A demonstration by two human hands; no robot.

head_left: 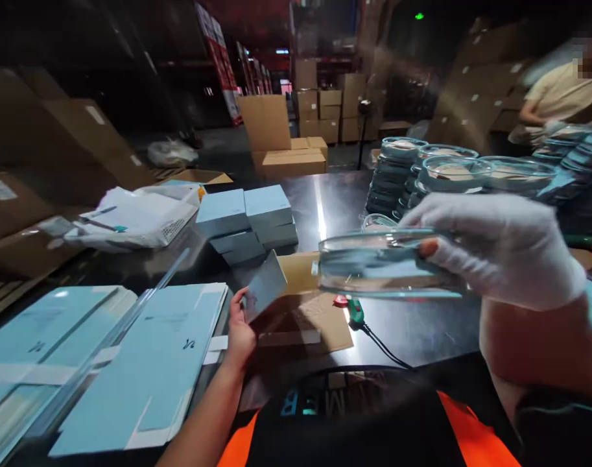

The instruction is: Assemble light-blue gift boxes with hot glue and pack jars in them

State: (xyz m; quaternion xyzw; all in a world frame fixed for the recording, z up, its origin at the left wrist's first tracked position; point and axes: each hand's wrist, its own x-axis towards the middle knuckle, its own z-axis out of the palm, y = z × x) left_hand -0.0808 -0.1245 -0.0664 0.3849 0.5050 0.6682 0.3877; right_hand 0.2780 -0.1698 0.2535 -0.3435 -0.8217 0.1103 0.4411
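Warehouse packing station; stacked cardboard cartons (306, 97) and tall shelving (222, 65) far beyond the right grip (495, 250); dark tabletop (412, 331) beneath it; flat blue box blanks (150, 363) beside the left grip (240, 331); finished blue boxes (247, 220) beyond; stacked glass lids (397, 172) behind the right grip.

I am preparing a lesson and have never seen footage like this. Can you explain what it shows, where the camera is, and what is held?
The one picture comes from a camera worn on a person's head, looking down at their own hands. No machine is involved. The gloved right hand holds a clear glass lid in its grip. The bare left hand holds a small grey card. On the dark table lie flat blue cartons, closed blue boxes, a cardboard sheet and stacks of glass lids. Another person works behind.
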